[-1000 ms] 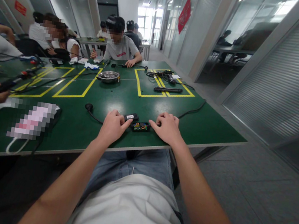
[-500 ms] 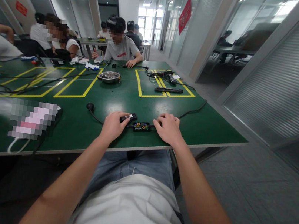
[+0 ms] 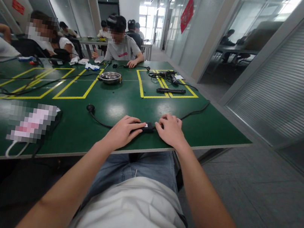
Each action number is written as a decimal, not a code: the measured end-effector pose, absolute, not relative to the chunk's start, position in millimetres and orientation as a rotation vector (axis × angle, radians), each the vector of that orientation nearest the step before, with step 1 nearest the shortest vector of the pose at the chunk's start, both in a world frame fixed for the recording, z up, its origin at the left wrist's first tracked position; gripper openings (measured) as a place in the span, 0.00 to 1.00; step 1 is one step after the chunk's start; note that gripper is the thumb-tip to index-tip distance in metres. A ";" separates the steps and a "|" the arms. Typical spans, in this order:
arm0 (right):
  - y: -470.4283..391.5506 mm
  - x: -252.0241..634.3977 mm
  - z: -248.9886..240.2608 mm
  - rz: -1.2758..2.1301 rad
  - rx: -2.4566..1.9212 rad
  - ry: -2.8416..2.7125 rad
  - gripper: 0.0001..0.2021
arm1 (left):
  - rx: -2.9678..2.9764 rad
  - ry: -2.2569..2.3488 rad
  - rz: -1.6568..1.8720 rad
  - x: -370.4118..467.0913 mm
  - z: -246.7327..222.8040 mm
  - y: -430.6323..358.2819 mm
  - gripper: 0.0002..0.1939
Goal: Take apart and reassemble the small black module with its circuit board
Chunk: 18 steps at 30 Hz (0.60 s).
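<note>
Near the front edge of the green table (image 3: 124, 106) lies a small black case (image 3: 148, 127), its cover now on top and the circuit board hidden. My left hand (image 3: 126, 130) grips the cover between thumb and fingers at its left part. Close against the case's right end, my right hand (image 3: 170, 129) has its fingers curled on the black cable. From the left side a cable runs to a black plug (image 3: 91, 108) on the table; another cable (image 3: 196, 111) trails off to the right.
A metal bowl (image 3: 110, 77) stands further back. Yellow tape frames hold a black bar (image 3: 171, 91) and tangled cables (image 3: 160, 76). A blurred pink item (image 3: 33, 123) lies at left. Across the table a person (image 3: 121, 48) sits, one hand on a cable.
My left hand has moved right with the black cover, which now lies over the open case and its circuit board. My right hand has stayed at the cable.
</note>
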State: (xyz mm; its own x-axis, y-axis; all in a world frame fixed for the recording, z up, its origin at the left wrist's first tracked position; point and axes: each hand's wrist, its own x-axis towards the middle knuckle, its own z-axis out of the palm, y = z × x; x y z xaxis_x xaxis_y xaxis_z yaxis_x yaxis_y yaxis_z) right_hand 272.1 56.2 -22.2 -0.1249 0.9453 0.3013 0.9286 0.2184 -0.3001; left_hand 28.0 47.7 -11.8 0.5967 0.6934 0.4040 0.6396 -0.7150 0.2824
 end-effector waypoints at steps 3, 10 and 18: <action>56.1 272.9 -22.0 0.060 -1.736 -2.075 0.18 | 2.706 1.144 0.748 28.5 -10.6 47.3 0.19; 57.6 274.4 -23.4 0.054 -1.703 -2.062 0.18 | 2.684 1.191 0.746 28.9 -13.7 49.2 0.18; 58.0 273.3 -24.2 0.057 -1.704 -2.050 0.18 | 2.697 1.199 0.748 28.4 -12.8 46.4 0.18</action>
State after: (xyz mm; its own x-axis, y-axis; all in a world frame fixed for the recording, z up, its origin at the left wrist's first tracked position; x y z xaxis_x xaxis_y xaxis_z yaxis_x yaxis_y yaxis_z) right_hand 273.3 58.0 -24.2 -0.1180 0.9379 0.3262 0.9185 0.2280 -0.3231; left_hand 28.4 46.4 -12.8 0.5704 0.7196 0.3960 0.6722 -0.6860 0.2784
